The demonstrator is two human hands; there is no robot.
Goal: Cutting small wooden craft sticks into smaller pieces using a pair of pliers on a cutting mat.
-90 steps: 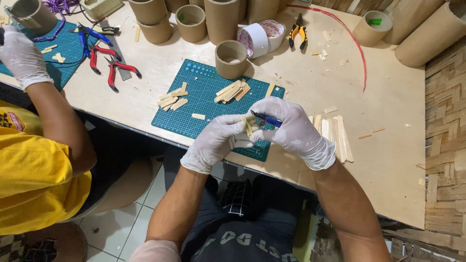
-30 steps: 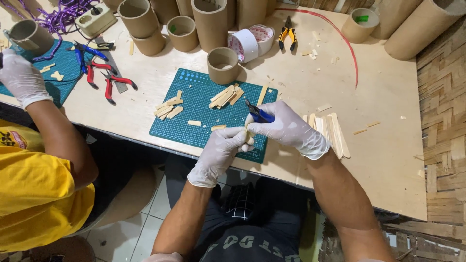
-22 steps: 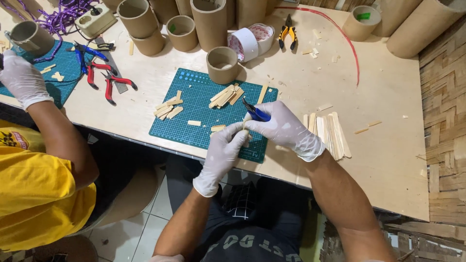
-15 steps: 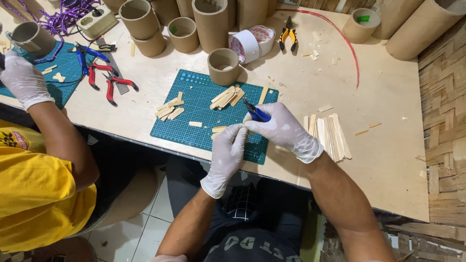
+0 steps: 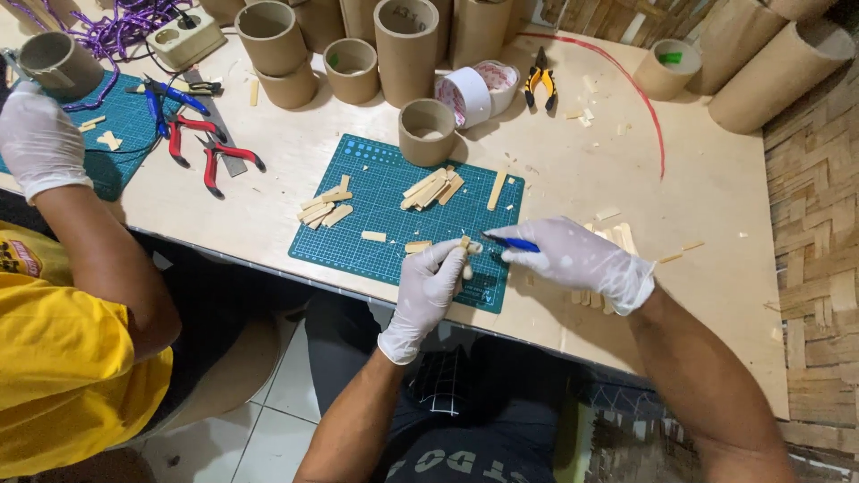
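Over the near edge of the green cutting mat point(image 5: 358, 241), the left hand point(image 5: 431, 284) pinches a small wood strip point(image 5: 464, 243) upright. Just right of it, the right hand point(image 5: 577, 259) grips a blue knife point(image 5: 510, 242), fingers closed around it.

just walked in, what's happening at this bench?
A person in white gloves works over a green cutting mat. The left hand pinches a small wooden stick piece; the right hand holds a blue-handled knife at it. Cut wooden sticks lie on the mat. A co-worker's gloved hand rests at far left.
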